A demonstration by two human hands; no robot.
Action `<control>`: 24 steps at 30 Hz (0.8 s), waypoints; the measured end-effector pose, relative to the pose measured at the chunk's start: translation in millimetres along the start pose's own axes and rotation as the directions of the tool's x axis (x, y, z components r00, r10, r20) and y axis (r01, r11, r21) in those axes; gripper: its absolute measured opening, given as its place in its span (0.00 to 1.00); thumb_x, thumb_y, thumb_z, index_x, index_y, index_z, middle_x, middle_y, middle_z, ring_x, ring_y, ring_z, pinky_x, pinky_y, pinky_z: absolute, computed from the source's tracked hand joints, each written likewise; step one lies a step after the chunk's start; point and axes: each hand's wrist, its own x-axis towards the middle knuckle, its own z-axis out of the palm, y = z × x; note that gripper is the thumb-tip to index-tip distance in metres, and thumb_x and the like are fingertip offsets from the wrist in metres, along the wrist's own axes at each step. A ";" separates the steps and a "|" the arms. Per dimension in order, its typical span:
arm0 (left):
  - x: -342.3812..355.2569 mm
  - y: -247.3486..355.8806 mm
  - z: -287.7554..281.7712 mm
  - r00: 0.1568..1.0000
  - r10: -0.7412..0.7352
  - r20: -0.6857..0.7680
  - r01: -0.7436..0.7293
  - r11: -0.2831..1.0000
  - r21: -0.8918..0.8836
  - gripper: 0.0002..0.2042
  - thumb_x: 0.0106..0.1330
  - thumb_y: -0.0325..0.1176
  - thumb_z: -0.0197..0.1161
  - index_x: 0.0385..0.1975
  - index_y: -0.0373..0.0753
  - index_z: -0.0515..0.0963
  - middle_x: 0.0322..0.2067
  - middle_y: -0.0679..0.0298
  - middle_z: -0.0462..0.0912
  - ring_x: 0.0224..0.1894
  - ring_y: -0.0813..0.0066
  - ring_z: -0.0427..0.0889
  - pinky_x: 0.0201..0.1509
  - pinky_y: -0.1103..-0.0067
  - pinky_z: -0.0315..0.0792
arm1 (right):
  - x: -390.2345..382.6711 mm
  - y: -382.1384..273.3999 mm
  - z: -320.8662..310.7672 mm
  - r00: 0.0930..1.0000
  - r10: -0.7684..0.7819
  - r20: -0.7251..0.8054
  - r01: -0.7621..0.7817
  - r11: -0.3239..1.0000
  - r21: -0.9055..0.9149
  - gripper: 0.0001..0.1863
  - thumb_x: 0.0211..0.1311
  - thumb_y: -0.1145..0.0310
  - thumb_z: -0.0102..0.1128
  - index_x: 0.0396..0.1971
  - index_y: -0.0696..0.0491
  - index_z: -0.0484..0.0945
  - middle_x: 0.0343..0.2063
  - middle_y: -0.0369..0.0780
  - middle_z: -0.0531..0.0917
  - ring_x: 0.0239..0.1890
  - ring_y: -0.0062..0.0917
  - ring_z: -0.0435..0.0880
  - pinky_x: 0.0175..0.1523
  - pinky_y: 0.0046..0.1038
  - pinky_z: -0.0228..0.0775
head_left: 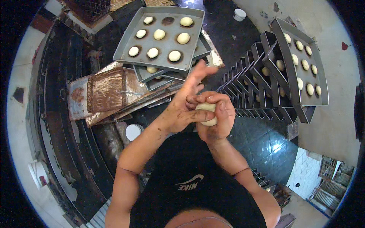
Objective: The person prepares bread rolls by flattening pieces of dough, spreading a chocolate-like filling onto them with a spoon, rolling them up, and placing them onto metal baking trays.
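Between my two hands, in front of my chest, is a pale round dough ball (205, 118). My right hand (224, 117) curls around its right side and cups it. The thumb of my left hand (184, 106) lies across the front of the dough, while some of its fingers reach out past it. Brown smudges mark both hands. Just beyond them, a square grey metal tray (165, 62) carries several dough balls (159, 34) in rows. At its far edge one dark round mark (168, 21) has no dough on it.
More trays (142, 76) lie skewed beneath that tray. On the right stands a tall stack of criss-crossed trays (323, 93) with dough in them. A brown-coated board (80, 95) is on the left. White buckets (134, 132) stand on the dark tiled floor (262, 138).
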 end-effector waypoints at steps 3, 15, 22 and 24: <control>30.0 -26.6 16.4 0.979 -0.178 0.098 0.195 0.957 -0.215 0.53 0.48 0.43 0.81 0.76 0.38 0.58 0.79 0.57 0.49 0.80 0.65 0.50 0.79 0.65 0.51 | 22.1 -11.5 -35.2 0.993 0.024 -0.117 -0.022 1.000 0.023 0.15 0.76 0.63 0.56 0.43 0.61 0.80 0.42 0.47 0.85 0.45 0.32 0.86 0.52 0.33 0.80; 74.8 -98.5 -114.5 0.865 -0.250 -0.434 0.246 0.967 -0.068 0.32 0.69 0.45 0.66 0.69 0.36 0.67 0.67 0.58 0.72 0.68 0.63 0.72 0.71 0.66 0.65 | 147.1 71.7 -89.6 0.910 0.303 -0.283 -0.336 0.939 -0.076 0.12 0.77 0.66 0.56 0.46 0.61 0.79 0.46 0.48 0.85 0.52 0.39 0.86 0.59 0.41 0.79; 91.3 -129.5 -276.3 0.826 -0.015 -0.563 0.409 0.704 0.581 0.21 0.64 0.35 0.71 0.55 0.35 0.78 0.61 0.49 0.76 0.64 0.53 0.75 0.68 0.65 0.68 | 331.5 200.6 -132.5 0.970 0.241 0.015 -0.013 0.114 -0.993 0.12 0.70 0.63 0.63 0.40 0.58 0.85 0.40 0.46 0.89 0.44 0.36 0.88 0.52 0.34 0.77; 93.0 -136.6 -293.5 0.838 -0.065 -0.542 0.420 0.710 0.565 0.21 0.62 0.34 0.71 0.54 0.35 0.78 0.59 0.50 0.77 0.63 0.51 0.76 0.68 0.65 0.69 | 409.4 250.9 -138.0 0.901 0.281 0.331 0.341 0.014 -0.940 0.11 0.67 0.65 0.62 0.39 0.58 0.85 0.40 0.50 0.87 0.43 0.48 0.86 0.51 0.42 0.77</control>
